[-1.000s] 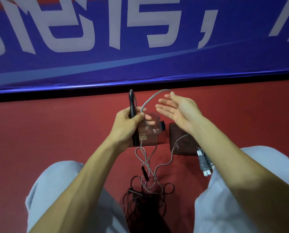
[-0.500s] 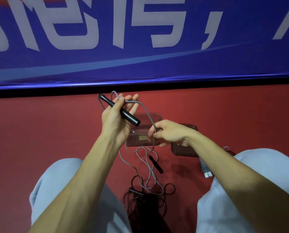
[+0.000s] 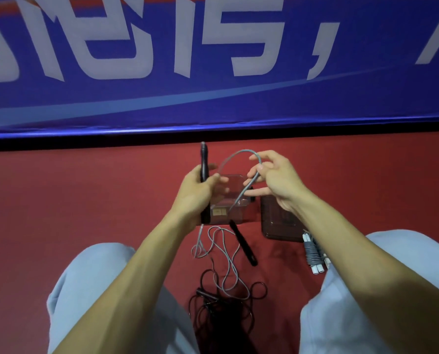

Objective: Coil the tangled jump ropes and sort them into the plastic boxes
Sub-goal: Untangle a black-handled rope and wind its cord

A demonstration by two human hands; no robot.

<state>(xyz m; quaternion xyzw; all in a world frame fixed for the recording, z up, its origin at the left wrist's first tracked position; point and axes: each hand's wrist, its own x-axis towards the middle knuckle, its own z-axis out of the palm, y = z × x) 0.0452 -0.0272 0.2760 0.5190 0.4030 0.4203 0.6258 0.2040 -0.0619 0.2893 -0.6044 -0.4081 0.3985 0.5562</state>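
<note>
My left hand (image 3: pixel 196 190) grips one black handle (image 3: pixel 204 159) of a grey jump rope upright. The grey cord (image 3: pixel 236 155) arcs from it to my right hand (image 3: pixel 274 177), which pinches the cord between thumb and fingers. The rest of the cord hangs down in loose loops (image 3: pixel 226 251), with its second black handle (image 3: pixel 244 244) dangling over the floor. A clear plastic box (image 3: pixel 235 200) stands behind my hands, a dark lid or box (image 3: pixel 279 223) to its right. A tangled black rope (image 3: pixel 226 302) lies between my knees.
A coiled grey rope with white handles (image 3: pixel 314 254) lies by my right knee. The floor (image 3: pixel 85 200) is red matting. A blue banner (image 3: pixel 213 60) with white lettering runs along the wall ahead. My knees in pale trousers frame the rope pile.
My left hand has turned the handle from slanted to upright. My right hand rose from beside the box and carried the cord up into an arc. The hanging handle dropped lower.
</note>
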